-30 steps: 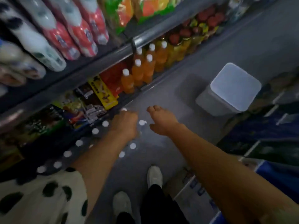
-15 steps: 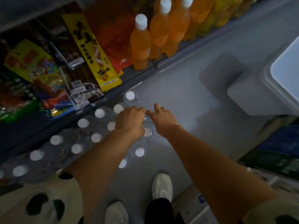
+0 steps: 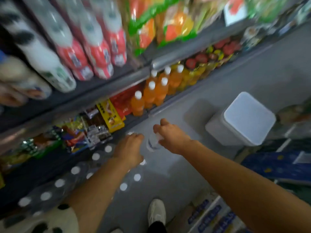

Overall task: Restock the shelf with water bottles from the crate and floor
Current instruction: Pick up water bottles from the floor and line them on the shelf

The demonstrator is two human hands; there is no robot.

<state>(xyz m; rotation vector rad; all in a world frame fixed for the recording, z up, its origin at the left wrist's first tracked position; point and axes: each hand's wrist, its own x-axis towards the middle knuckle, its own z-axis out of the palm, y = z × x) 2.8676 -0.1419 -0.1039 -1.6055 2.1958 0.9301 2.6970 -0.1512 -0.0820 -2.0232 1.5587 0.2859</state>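
Observation:
Several clear water bottles with white caps [image 3: 96,156] stand in rows on the grey floor [image 3: 168,182] along the foot of the shelf. My right hand [image 3: 171,137] grips one water bottle [image 3: 152,144] by its top and holds it tilted just above the floor. My left hand [image 3: 129,150] hangs over the floor bottles with fingers curled downward; whatever is under the palm is hidden. The bottom shelf [image 3: 117,132] is right behind both hands.
Orange drink bottles [image 3: 151,93] and snack packets [image 3: 109,115] fill the bottom shelf; red-labelled bottles [image 3: 101,52] lie on the shelf above. A white lidded bin [image 3: 249,118] stands on the floor to the right. My shoe [image 3: 156,214] and cartons [image 3: 210,216] are near.
My right hand has taken hold of a bottle and lifted it off the floor. The camera has pulled up and back, so the upper shelf is in view again.

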